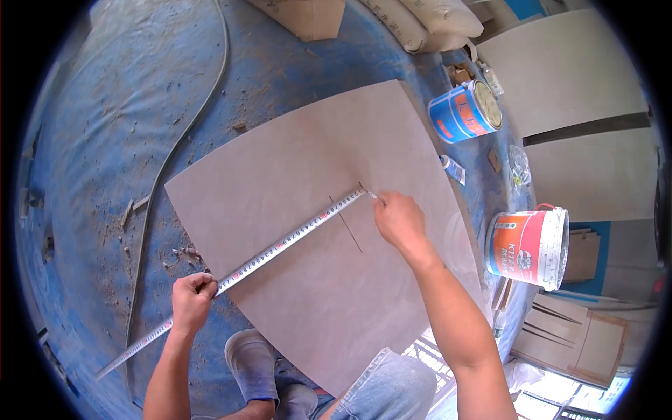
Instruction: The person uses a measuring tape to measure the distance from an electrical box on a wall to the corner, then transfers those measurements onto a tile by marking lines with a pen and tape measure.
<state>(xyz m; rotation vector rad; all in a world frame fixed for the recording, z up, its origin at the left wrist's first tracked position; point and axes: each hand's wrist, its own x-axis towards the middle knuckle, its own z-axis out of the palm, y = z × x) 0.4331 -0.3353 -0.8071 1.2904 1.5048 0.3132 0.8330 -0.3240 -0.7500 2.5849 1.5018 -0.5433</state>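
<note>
A large grey-beige tile (301,154) lies on the blue floor sheet before me, turned at an angle. Across it runs the white blade of a tape measure (269,253), reaching past the tile's left edge to the lower left. My left hand (192,301) is closed on the blade at that edge, thumb on top. At the blade's upper right end, the fingers of my right hand (399,222) are pinched together; what is in them is too small to make out. A thin dark line (350,232) crosses under the blade, and a short dark mark sits near my right fingertips.
A blue paint can (465,112), a small tube (453,170) and a white-and-red bucket (528,248) stand or lie to the right. A grey hose (168,164) curves along the left. Filled sacks (434,24) are at the top. My shoe (250,364) is beside the tile's lower edge.
</note>
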